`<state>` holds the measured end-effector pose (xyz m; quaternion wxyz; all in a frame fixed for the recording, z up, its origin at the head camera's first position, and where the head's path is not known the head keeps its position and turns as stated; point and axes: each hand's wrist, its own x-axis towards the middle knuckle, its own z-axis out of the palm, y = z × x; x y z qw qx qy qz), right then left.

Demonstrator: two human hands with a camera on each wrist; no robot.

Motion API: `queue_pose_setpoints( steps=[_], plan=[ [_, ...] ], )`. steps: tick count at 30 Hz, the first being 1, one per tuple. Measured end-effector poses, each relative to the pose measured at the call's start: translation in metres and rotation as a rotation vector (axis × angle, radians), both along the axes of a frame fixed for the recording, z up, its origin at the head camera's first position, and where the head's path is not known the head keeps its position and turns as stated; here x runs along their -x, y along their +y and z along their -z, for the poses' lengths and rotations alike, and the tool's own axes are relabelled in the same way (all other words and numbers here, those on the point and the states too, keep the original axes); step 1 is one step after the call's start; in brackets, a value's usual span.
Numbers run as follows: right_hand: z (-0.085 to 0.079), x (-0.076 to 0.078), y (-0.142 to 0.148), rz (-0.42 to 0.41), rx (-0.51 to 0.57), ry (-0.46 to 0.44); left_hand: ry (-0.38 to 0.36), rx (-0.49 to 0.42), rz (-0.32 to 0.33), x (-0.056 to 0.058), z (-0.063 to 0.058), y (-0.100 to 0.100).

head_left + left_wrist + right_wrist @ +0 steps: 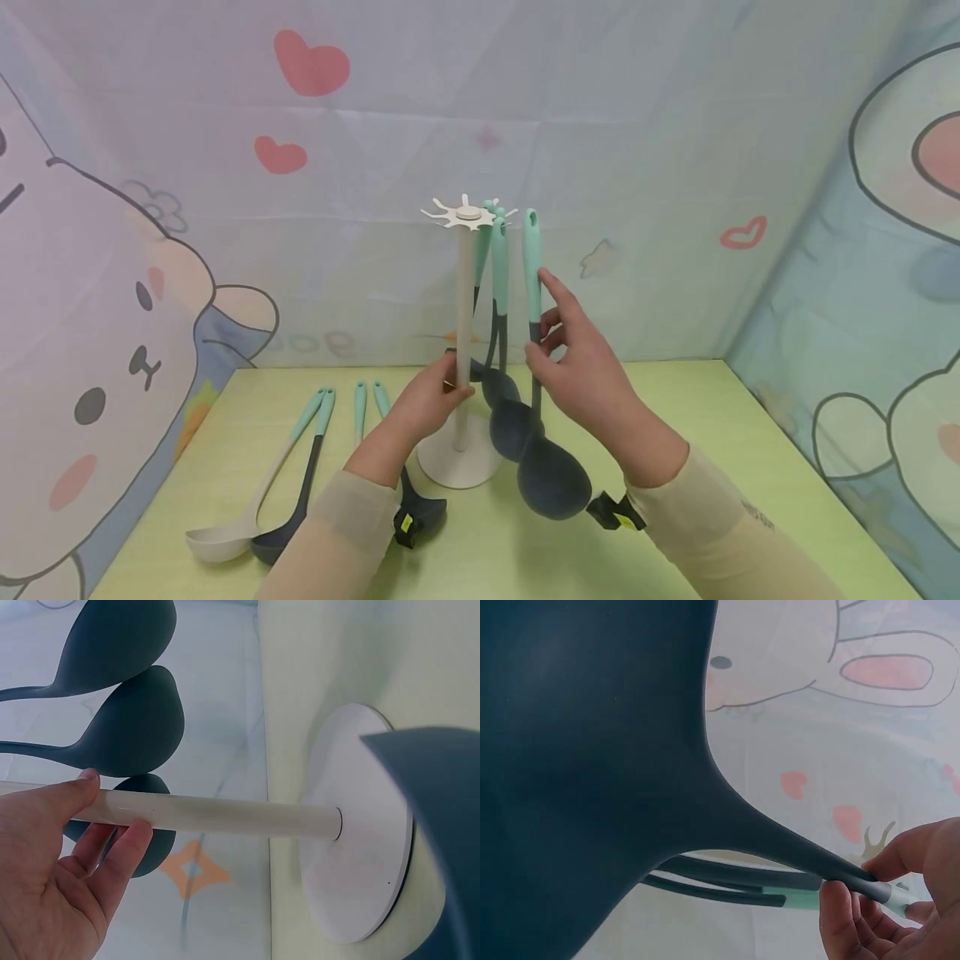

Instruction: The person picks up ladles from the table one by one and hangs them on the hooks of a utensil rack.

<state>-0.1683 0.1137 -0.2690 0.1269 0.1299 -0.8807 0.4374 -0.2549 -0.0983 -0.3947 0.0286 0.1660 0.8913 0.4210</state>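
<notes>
My left hand grips the pole of a white utensil stand, thumb on one side and fingers on the other. In my right hand, a dark ladle with a mint handle is pinched where handle and shaft meet. Its bowl hangs down, and its handle hole is level with the stand's hooked top, just right of the hooks. Several other dark ladles with mint handles hang from the stand's right side. In the right wrist view the held ladle's bowl covers much of the picture.
To the left on the table lie a white ladle, a dark ladle and more mint-handled utensils, partly behind my left arm. The stand's round base sits mid-table. A printed cloth hangs close behind.
</notes>
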Motion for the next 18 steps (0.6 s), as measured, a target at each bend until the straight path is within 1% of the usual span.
queue_pose_setpoints(
  steps=[10, 14, 18],
  plan=[
    [-0.003, -0.012, -0.014, -0.041, -0.062, 0.035, -0.021, -0.005, 0.011, 0.000, -0.002, 0.000],
    [-0.005, -0.018, -0.018, -0.067, -0.079, 0.055, -0.011, -0.002, 0.016, 0.000, -0.001, 0.000],
    [-0.006, -0.020, -0.022, -0.072, -0.093, 0.045, -0.008, -0.005, 0.021, 0.001, 0.001, -0.001]
  ],
)
